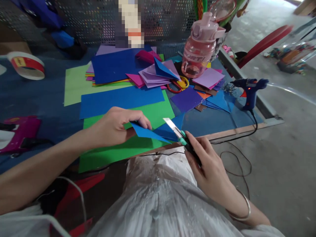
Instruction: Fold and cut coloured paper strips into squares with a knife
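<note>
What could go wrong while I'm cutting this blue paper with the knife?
The knife blade points toward the left hand, whose fingers pinch the folded blue paper close to it; a slip might nick them. The right hand works at the table edge over your lap, so the blade could run off toward you.

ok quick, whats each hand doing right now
Left hand: closed, pinching the folded blue paper.
Right hand: closed around the utility knife, blade out at the paper.
</note>
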The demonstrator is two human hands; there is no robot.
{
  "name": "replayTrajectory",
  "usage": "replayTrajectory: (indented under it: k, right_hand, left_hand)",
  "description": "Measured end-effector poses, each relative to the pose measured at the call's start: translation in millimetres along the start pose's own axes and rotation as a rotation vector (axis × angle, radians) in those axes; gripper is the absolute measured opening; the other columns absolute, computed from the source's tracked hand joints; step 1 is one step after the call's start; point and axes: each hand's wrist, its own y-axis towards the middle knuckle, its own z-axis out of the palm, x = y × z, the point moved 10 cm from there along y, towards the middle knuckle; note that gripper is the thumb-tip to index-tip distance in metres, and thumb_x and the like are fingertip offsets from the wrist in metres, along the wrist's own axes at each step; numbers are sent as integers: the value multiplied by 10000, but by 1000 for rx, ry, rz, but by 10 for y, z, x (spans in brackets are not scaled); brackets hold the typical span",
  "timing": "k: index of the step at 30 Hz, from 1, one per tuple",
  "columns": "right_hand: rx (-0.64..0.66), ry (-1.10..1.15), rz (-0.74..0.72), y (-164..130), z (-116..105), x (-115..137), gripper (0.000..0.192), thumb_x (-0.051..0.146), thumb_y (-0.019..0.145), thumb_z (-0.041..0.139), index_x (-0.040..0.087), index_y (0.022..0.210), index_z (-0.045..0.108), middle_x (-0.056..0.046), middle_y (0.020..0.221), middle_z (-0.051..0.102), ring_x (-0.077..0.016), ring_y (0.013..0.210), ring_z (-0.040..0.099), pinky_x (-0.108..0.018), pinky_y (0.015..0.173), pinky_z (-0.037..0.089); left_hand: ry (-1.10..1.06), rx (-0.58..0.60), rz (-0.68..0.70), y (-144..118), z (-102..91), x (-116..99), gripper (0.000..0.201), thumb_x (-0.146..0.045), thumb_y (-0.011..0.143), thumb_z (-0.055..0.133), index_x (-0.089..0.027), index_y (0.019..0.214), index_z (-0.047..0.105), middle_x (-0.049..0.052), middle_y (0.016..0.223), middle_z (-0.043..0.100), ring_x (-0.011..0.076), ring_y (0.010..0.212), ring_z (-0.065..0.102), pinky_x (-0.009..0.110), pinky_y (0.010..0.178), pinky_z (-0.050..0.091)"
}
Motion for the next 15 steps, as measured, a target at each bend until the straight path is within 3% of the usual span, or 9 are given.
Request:
replayTrajectory:
  k: [3,6,9,15]
  right_hand:
    - [-39,-148,-32,-39,68,32,504,248,1080,482,226,1582,448,-119,1122,664,-208,842,674,-311,625,549]
    - [-71,-204,-69,-70,126,57,511,237,1075,494,243,1585,454,-123,1146,677,-227,922,681,-336,697,579]
    - [-92,-251,-95,-66,141,87,531,234,1074,496,247,1602,437,-119,1127,679,-224,909,669,-338,709,573]
    - [-96,-408,-148,-10,92,187,502,166,1043,512,213,1543,523,-110,1048,672,-218,838,632,-333,660,518]
  left_hand:
    - [127,-15,120,-90,74,-127,136,-413,917,639,-307,882,715,-24,971,839,205,849,784,313,819,566]
    - [269,-99,141,-199,90,-199,162,-356,969,562,-310,941,714,-38,1020,841,196,861,792,306,756,549]
    - [347,-201,57,-258,40,-249,169,-313,998,528,-292,995,696,-28,1048,837,196,897,792,299,706,538]
    - [385,-238,-159,-187,-42,-231,298,-492,1017,565,-249,895,687,-30,701,703,145,592,605,291,600,442]
